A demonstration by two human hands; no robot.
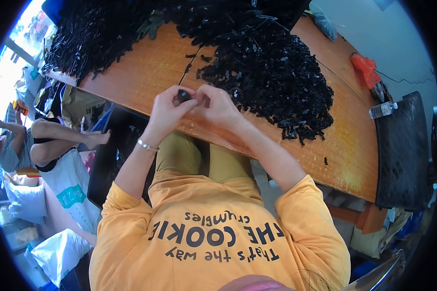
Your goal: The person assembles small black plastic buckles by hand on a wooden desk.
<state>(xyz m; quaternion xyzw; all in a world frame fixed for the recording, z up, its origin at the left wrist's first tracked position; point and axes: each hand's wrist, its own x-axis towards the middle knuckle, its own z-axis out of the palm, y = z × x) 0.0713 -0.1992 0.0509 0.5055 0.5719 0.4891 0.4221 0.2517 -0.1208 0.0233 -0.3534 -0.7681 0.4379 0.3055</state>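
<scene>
Both of my hands meet over the near edge of a worn wooden table (145, 72). My left hand (170, 109) is closed, pinching a small black part (183, 95) between thumb and fingers. Close beside it, my right hand (221, 106) is also closed, its thumb and fingertips drawn together; anything within them is hidden. A wide heap of small black plastic-looking pieces (281, 82) spreads beyond my right hand. Farther left lies a second heap of longer, thin black pieces (94, 41). A few loose bits sit between the two heaps.
A dark green glove (152, 25) rests at the far heap. On the right are a black chair back (402, 150), a clear bottle (383, 110) and a red plastic bag (365, 69). A dark container (116, 155) stands left of my legs; another person's bare leg (58, 132) extends nearby.
</scene>
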